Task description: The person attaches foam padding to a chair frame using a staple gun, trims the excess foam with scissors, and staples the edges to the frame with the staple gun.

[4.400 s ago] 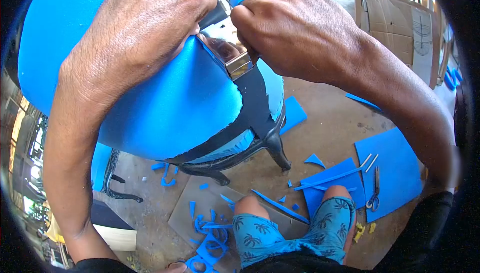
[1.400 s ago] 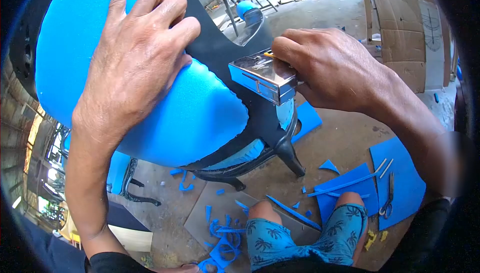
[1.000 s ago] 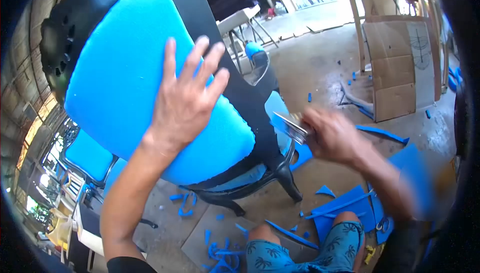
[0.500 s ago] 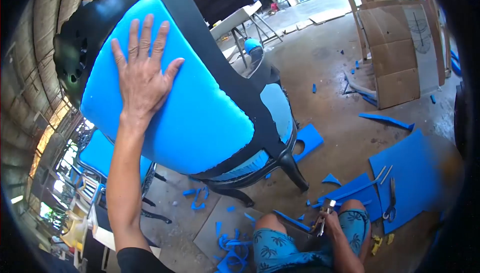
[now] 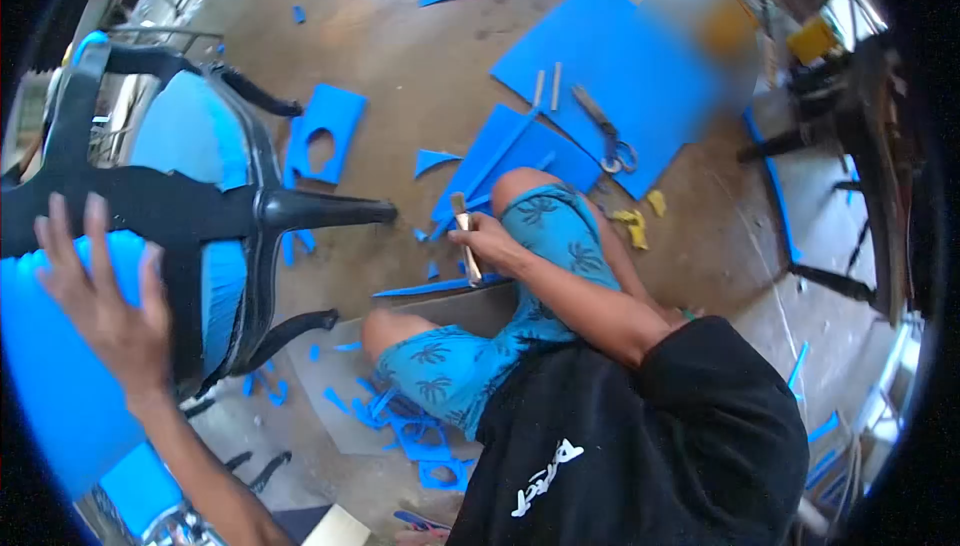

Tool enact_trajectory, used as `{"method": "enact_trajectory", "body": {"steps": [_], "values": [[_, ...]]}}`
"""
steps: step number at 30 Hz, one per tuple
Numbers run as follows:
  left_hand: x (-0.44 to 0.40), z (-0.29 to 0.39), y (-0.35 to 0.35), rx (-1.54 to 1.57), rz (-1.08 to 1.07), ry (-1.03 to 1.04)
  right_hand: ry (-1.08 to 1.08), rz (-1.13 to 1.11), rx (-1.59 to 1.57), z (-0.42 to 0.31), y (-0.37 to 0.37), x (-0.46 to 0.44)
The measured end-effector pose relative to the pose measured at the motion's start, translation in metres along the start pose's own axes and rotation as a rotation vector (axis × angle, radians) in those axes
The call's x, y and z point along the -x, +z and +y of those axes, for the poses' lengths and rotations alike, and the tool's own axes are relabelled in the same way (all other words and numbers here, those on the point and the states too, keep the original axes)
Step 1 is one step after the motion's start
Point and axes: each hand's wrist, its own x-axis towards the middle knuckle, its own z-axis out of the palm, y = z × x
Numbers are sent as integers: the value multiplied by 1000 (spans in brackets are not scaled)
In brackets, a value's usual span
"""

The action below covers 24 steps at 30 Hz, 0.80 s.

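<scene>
My left hand [image 5: 105, 296] has its fingers spread, over the blue padded back [image 5: 60, 376] of a black-framed chair [image 5: 130, 206] at the left. Near my knees, my right hand [image 5: 490, 244] is closed around a metal tool [image 5: 465, 241], which looks like a stapler seen narrow side up. Beyond that hand, blue foam strips lie on a smaller blue sheet [image 5: 560, 151]. Scissors [image 5: 607, 131] and two thin pale sticks rest on a larger blue sheet [image 5: 610, 56].
Blue offcuts [image 5: 420, 436] are scattered on the floor by my left knee. A blue piece with a round hole [image 5: 335, 126] lies beside the chair legs. Dark wooden furniture [image 5: 885, 176] stands at the right, and yellow scraps [image 5: 635, 226] lie near my right knee.
The view has swung down and to the right, so the chair now appears at the far left. My right hand has lowered the tool from the chair to my knees. My left hand remains spread at the chair back.
</scene>
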Motion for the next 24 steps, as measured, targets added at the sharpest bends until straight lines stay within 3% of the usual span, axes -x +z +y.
{"method": "enact_trajectory", "body": {"steps": [1, 3, 5, 6, 9, 10, 12, 14, 16, 18, 20, 22, 24], "values": [[7, 27, 2, 252, 40, 14, -8, 33, 3, -5, -3, -1], [31, 84, 1, 471, -128, 14, -59, -33, -321, -17, -6, -12], [68, 136, 12, 805, -372, -140, -117, 21, -446, -33, -25, -46], [90, 162, 23, 945, -419, -254, -81, 134, -439, -48, -44, -67], [153, 226, 42, 1273, -621, -543, -275, 411, -5, -96, -134, -122], [172, 241, 45, 1336, -648, -586, -193, 459, -224, -122, -155, -115], [199, 267, 50, 1409, -679, -628, -81, 585, 186, -139, -230, -138], [216, 289, 58, 1485, -951, -977, -111, 679, 532, -155, -279, -129], [216, 303, 82, 1576, -1001, -1014, -191, 841, 917, -152, -322, -133], [222, 321, 114, 1725, -1015, -1086, -139, 940, 1028, -141, -353, -137], [192, 327, 156, 1755, -1056, -1021, -92, 1045, 1137, -128, -379, -146], [153, 332, 194, 1842, -1165, -987, -199, 1070, 1256, -104, -392, -146], [111, 328, 219, 1846, -1205, -1005, -484, 1148, 1309, -88, -366, -121]]}}
